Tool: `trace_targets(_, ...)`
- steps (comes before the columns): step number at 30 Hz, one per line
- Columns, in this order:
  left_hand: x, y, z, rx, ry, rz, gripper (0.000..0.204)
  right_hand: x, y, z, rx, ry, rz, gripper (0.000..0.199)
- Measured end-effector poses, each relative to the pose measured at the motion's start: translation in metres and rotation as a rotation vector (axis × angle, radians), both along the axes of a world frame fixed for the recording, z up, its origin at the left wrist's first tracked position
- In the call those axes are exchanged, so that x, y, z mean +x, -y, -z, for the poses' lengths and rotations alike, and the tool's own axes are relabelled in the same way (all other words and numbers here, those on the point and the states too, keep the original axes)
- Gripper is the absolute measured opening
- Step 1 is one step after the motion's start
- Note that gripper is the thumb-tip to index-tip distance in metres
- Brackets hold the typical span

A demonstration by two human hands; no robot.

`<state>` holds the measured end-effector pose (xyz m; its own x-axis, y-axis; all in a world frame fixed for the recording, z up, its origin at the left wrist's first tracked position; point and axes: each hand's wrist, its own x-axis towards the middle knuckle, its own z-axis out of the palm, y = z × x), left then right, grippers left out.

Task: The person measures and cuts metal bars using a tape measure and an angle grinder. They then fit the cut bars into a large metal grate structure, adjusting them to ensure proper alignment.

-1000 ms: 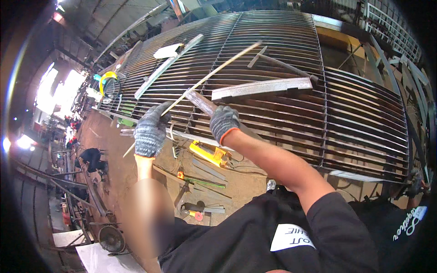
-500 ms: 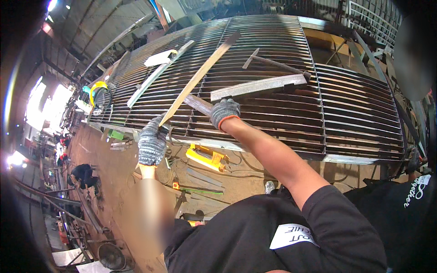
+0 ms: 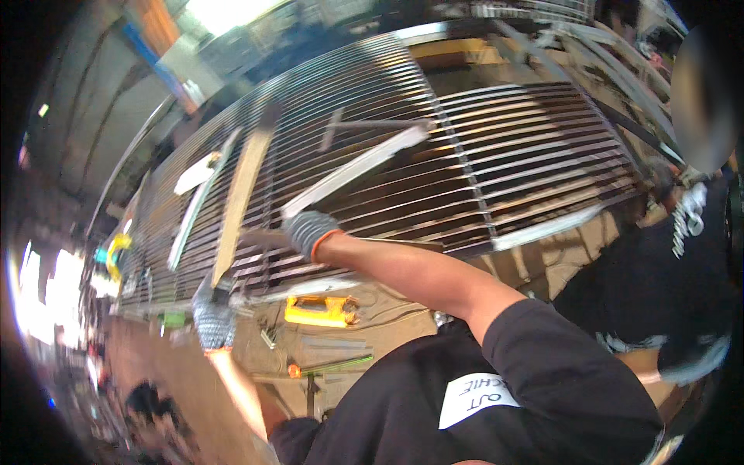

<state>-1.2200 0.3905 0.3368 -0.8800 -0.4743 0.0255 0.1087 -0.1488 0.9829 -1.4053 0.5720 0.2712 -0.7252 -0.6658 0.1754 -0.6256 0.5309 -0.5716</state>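
Holds the near end of a long flat strip (image 3: 245,182) in the gloved left hand (image 3: 213,314), fingers closed on it. Runs lengthwise from there toward the far side, leaning slightly right, over the slatted metal grating (image 3: 511,155); cannot tell whether touching the slats. Lies nearer the left hand, and left of the gloved right hand (image 3: 310,234). Looks straight, narrow and pale tan, darkened at the far end. Curls the right hand over a grey-brown bar (image 3: 262,239), just near of a pale metal channel (image 3: 356,172).
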Motion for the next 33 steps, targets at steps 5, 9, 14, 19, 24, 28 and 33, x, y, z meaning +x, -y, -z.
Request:
trace_targets(5,0.002,-0.021,-0.005,-0.789,0.11,-0.116,0.02,-0.03,-0.133,-0.066,0.246,-0.473,-0.111,0.016)
trace_targets(9,-0.002,-0.024,-0.009,-1.18,0.022,-0.231,0.018,-0.092,-0.257,-0.125,0.17,-0.557,0.022,0.013)
trace_targets(14,-0.065,-0.103,-0.01,-1.074,0.369,0.258,0.019,-0.191,-0.394,-0.136,0.318,-0.634,0.278,0.021)
trace_targets(19,-0.108,-0.146,0.033,-1.019,0.379,0.372,0.012,-0.284,-0.442,-0.102,0.397,-0.537,0.303,0.023)
trace_targets(24,-0.148,-0.212,0.038,-1.171,0.392,0.449,0.017,-0.371,-0.44,-0.042,0.426,-0.604,0.256,0.022)
trace_targets(28,-0.162,-0.242,0.04,-1.222,0.474,0.497,0.014,-0.403,-0.443,-0.029,0.363,-0.294,0.244,0.04)
trace_targets(33,-0.167,-0.267,0.034,-1.49,0.638,0.526,0.012,-0.432,-0.462,-0.01,0.349,-0.116,0.241,0.044)
